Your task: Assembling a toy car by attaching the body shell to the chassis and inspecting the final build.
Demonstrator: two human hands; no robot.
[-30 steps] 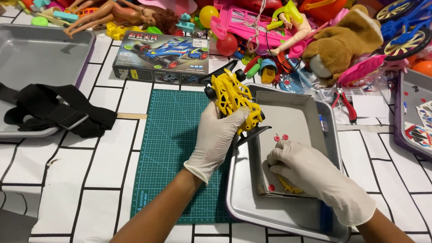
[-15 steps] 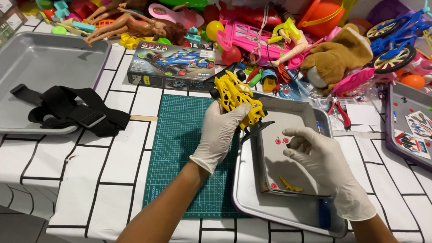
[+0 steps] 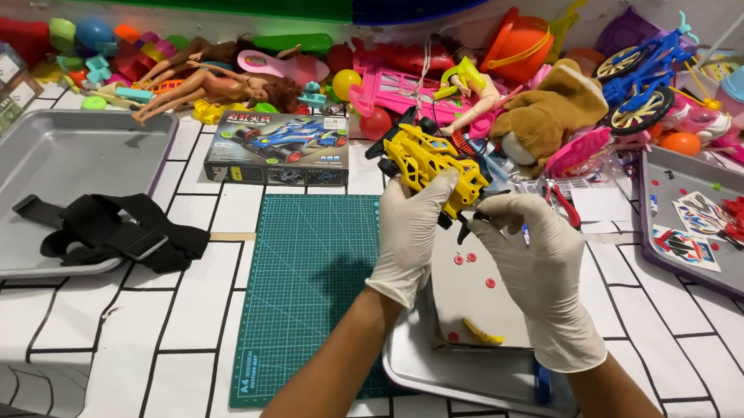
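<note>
Gloved hands hold a yellow plastic toy car body (image 3: 434,166) at frame centre.
Left hand (image 3: 410,227) wraps it; right hand (image 3: 537,262) seemingly pinches its black rear, fingertips hidden.

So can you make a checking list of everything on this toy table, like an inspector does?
Surface: white table with black grid lines; a green cutting mat lies in the middle.
Job's things: yellow toy car body, held up over a grey tray that holds small red round pieces and a yellow part.
Clutter: toy car box, black strap across the edge of a second grey tray, sticker sheets and red parts on a third tray at the right.
Grippers: left hand, gloved, grips the car; right hand, gloved, pinches at its rear end.
Cables: nothing seen.
Surroundings: heaped dolls, a plush toy, a blue toy bicycle and balls along the wall.
</note>
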